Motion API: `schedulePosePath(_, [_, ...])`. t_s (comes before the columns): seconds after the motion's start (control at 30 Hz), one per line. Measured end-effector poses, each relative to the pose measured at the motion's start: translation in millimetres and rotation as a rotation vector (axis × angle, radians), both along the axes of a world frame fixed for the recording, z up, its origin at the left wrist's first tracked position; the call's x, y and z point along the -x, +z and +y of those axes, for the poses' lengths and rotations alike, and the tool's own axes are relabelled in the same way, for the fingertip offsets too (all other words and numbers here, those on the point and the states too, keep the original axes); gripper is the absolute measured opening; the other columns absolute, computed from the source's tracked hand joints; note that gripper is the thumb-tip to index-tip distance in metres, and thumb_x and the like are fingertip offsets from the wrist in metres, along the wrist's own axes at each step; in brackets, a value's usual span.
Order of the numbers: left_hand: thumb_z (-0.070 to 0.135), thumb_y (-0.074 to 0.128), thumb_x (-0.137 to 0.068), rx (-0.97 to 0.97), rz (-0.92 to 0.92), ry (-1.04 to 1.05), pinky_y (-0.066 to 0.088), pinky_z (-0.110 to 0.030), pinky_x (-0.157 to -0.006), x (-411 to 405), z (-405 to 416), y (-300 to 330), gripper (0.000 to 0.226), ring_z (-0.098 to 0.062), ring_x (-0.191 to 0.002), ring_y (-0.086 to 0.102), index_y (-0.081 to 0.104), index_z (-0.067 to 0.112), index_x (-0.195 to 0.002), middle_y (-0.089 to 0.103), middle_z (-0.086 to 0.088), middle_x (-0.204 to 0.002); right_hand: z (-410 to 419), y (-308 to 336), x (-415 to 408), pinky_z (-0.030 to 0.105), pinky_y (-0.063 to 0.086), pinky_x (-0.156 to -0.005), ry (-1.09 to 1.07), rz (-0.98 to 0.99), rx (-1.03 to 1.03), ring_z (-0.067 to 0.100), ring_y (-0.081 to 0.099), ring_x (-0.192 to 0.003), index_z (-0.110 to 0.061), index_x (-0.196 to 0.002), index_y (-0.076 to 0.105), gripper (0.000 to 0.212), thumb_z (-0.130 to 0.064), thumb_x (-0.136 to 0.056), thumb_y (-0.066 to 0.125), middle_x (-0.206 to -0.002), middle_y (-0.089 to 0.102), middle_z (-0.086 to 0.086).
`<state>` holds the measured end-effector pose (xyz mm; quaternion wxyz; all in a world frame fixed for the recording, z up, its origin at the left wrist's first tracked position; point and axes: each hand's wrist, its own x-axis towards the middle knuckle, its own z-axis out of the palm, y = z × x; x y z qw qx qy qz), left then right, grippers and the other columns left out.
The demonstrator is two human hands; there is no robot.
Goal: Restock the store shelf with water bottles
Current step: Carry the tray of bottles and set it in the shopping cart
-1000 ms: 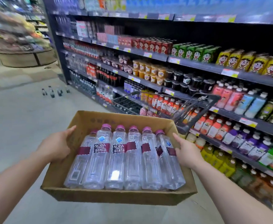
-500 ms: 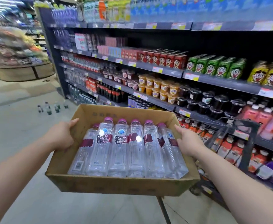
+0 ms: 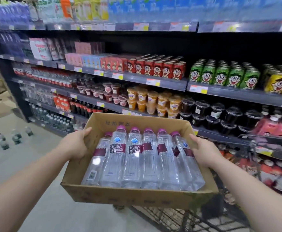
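A person is carrying a cardboard box [image 3: 137, 196] at the centre of the view, level and out in front of the body, most likely so that the six water bottles [image 3: 142, 158] lying side by side inside, purple caps toward twelve o'clock, are not rolling or sliding out. The left hand [image 3: 75, 146] is gripping the box's wall at nine o'clock, fingers curling over its rim. The right hand [image 3: 203, 153] is bracing the wall at three o'clock, fingers fairly straight and pressing along the rim beside the outermost bottle. A wire cart [image 3: 203, 216] is sitting at five o'clock below the box. The store shelf [image 3: 167, 82] is spanning twelve to three o'clock, already packed with cans and cups.
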<state>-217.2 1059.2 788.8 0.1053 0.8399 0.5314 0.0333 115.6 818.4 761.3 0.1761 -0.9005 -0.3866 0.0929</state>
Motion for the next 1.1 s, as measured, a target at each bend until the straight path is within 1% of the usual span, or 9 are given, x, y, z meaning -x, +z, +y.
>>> schedulePosePath(0.1, [0.001,0.054,-0.071,-0.009,0.026,-0.088,0.055,-0.033,-0.054,-37.7,48.2,-4.8,0.096,-0.018,-0.074,0.063,0.020,0.039,-0.152,0.061,-0.005,-0.130,12.9,-7.8,-12.2,0.035,0.048,-0.091,-0.093,-0.001,0.014,0.027,0.054,-0.119,-0.035,-0.150,0.027,0.064,-0.010,-0.093,0.043,-0.142,0.051,0.006])
schedulePosePath(0.2, [0.004,0.056,-0.071,0.011,0.044,-0.190,0.055,-0.031,-0.061,-80.8,83.4,-20.4,0.095,-0.022,-0.083,0.064,0.020,0.038,-0.152,0.062,-0.005,-0.130,18.1,-19.6,-30.3,0.028,0.046,-0.082,-0.189,0.012,0.030,0.026,0.056,-0.116,-0.036,-0.150,0.027,0.064,-0.008,-0.094,0.042,-0.143,0.050,0.005])
schedulePosePath(0.27, [0.004,0.055,-0.071,0.045,0.042,-0.242,0.052,-0.031,-0.060,-112.2,99.7,-34.3,0.094,-0.023,-0.080,0.064,0.021,0.037,-0.152,0.065,-0.006,-0.124,19.3,-31.3,-45.7,0.026,0.043,-0.077,-0.247,0.018,0.041,0.025,0.057,-0.114,-0.036,-0.150,0.027,0.064,-0.008,-0.094,0.042,-0.145,0.048,0.004])
schedulePosePath(0.43, [0.005,0.055,-0.074,0.076,0.052,-0.351,0.040,-0.027,-0.060,-184.1,123.6,-79.3,0.089,-0.027,-0.091,0.064,0.024,0.034,-0.152,0.066,-0.008,-0.123,21.2,-67.2,-84.3,0.029,0.046,-0.079,-0.332,0.046,0.115,0.027,0.059,-0.111,-0.033,-0.151,0.026,0.063,-0.008,-0.095,0.043,-0.139,0.054,0.007])
schedulePosePath(0.57, [0.007,0.057,-0.078,0.100,0.062,-0.401,0.049,-0.031,-0.068,-224.6,140.4,-119.6,0.087,-0.028,-0.098,0.065,0.022,0.036,-0.152,0.066,-0.009,-0.120,22.9,-99.4,-105.0,0.033,0.049,-0.087,-0.376,0.044,0.121,0.030,0.059,-0.115,-0.031,-0.150,0.030,0.062,-0.009,-0.093,0.045,-0.135,0.058,0.008])
schedulePosePath(0.67, [0.011,0.059,-0.081,0.148,0.061,-0.406,0.050,-0.032,-0.074,-244.3,149.6,-150.2,0.085,-0.028,-0.103,0.064,0.022,0.038,-0.152,0.064,-0.007,-0.124,24.8,-122.6,-113.5,0.036,0.050,-0.084,-0.405,0.056,0.134,0.033,0.061,-0.108,-0.029,-0.150,0.030,0.062,-0.010,-0.094,0.046,-0.126,0.064,0.013])
schedulePosePath(0.8, [0.010,0.058,-0.082,0.193,0.070,-0.450,0.048,-0.033,-0.082,-266.7,155.1,-185.7,0.083,-0.031,-0.111,0.062,0.022,0.036,-0.152,0.063,-0.010,-0.129,26.5,-156.2,-119.2,0.033,0.048,-0.079,-0.450,0.088,0.153,0.034,0.063,-0.106,-0.028,-0.150,0.031,0.060,-0.012,-0.095,0.047,-0.124,0.064,0.014])
schedulePosePath(0.93, [0.013,0.059,-0.082,0.221,0.077,-0.481,0.050,-0.035,-0.081,-283.1,158.5,-221.5,0.083,-0.033,-0.106,0.064,0.022,0.036,-0.152,0.068,-0.012,-0.120,27.2,-192.4,-121.4,0.031,0.038,-0.066,-0.525,0.105,0.215,0.032,0.065,-0.099,-0.033,-0.151,0.027,0.059,-0.014,-0.098,0.044,-0.120,0.068,0.012])
schedulePosePath(1.1, [0.016,0.059,-0.084,0.279,0.070,-0.494,0.052,-0.037,-0.073,-294.8,165.8,-269.2,0.079,-0.036,-0.092,0.068,0.024,0.038,-0.152,0.071,-0.015,-0.109,29.0,-238.4,-119.8,0.027,0.036,-0.067,-0.594,0.209,0.155,0.033,0.066,-0.098,-0.037,-0.149,0.029,0.058,-0.022,-0.097,0.047,-0.115,0.069,0.013])
